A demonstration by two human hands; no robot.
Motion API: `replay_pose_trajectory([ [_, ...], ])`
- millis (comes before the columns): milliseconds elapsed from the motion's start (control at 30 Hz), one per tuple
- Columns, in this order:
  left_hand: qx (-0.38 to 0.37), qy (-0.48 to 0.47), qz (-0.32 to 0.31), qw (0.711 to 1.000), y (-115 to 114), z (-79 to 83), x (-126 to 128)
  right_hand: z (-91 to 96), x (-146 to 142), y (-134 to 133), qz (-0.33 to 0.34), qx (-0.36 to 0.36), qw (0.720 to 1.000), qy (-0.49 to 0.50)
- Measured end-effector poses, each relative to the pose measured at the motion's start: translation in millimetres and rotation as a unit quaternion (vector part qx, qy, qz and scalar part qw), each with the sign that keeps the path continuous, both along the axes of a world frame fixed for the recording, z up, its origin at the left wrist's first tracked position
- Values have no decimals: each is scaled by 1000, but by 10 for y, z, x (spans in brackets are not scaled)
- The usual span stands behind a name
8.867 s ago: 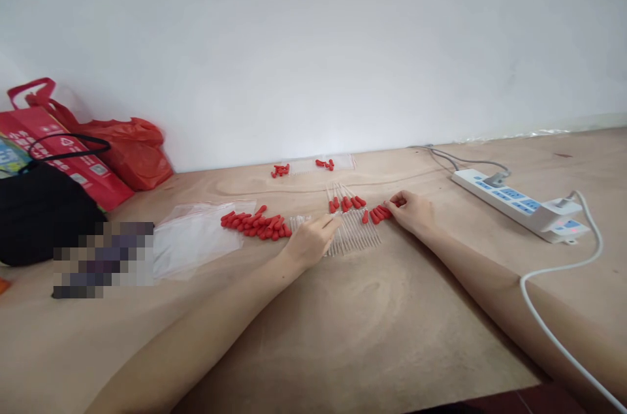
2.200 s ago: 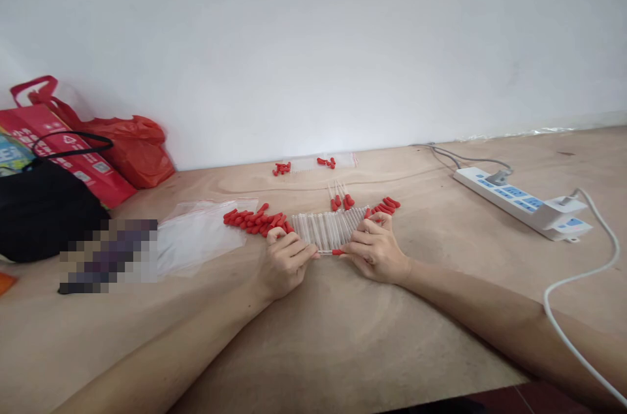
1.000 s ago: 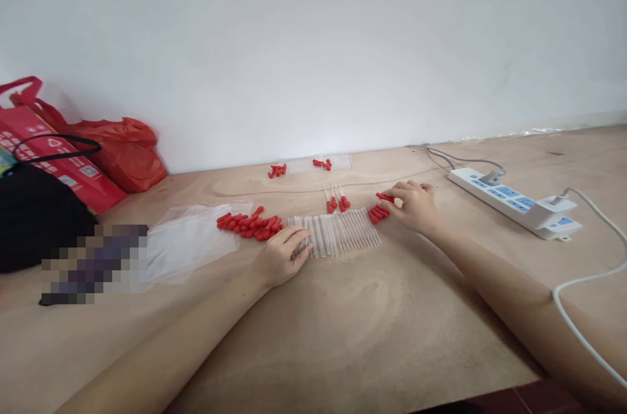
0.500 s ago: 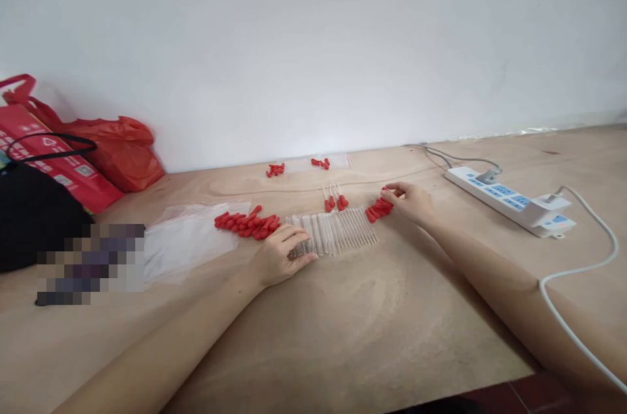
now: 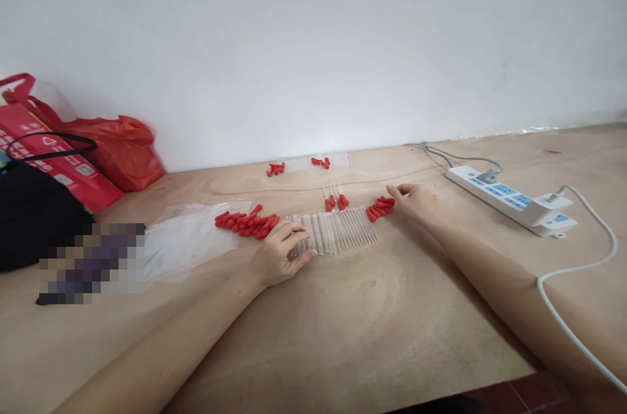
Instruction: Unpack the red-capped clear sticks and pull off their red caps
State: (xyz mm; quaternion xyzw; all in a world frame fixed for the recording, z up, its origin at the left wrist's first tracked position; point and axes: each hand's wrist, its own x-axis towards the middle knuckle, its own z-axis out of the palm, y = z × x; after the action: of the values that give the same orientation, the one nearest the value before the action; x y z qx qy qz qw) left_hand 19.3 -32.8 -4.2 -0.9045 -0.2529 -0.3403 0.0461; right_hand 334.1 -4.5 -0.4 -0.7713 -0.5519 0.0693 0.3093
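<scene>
Several thin glass dropper tubes lie side by side in a row on the wooden table. My left hand rests at the row's left end, fingers apart and bent over the tubes without gripping any. Just behind that hand is a heap of red rubber bulbs. My right hand is beside a smaller group of red rubber bulbs at the row's right end. Its fingers are parted and nothing shows in them. Behind the row, several droppers with red bulbs fitted point toward the wall.
Clear plastic zip bags lie on the left. More red bulbs and a bag sit near the wall. A white power strip with cables stands right; red bags and a black item are far left.
My right hand has drawn back slightly to the right, and the bulb at its fingertips now lies with the small group. My left hand has stayed almost still.
</scene>
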Motion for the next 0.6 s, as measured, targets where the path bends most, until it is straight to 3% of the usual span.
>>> replay_pose_trajectory([
  [133, 10, -9, 7, 1000, -6, 4, 0, 25, -33, 34, -9, 29, 999, 20],
  [233, 13, -12, 14, 1000, -5, 10, 2, 61, -179, 87, 37, 41, 998, -22],
  [367, 22, -9, 26, 999, -5, 15, 1, 120, -499, 168, 100, 9, 989, -112],
  [600, 30, -5, 37, 999, -12, 19, 3, 105, -914, 250, 90, -33, 981, -170],
])
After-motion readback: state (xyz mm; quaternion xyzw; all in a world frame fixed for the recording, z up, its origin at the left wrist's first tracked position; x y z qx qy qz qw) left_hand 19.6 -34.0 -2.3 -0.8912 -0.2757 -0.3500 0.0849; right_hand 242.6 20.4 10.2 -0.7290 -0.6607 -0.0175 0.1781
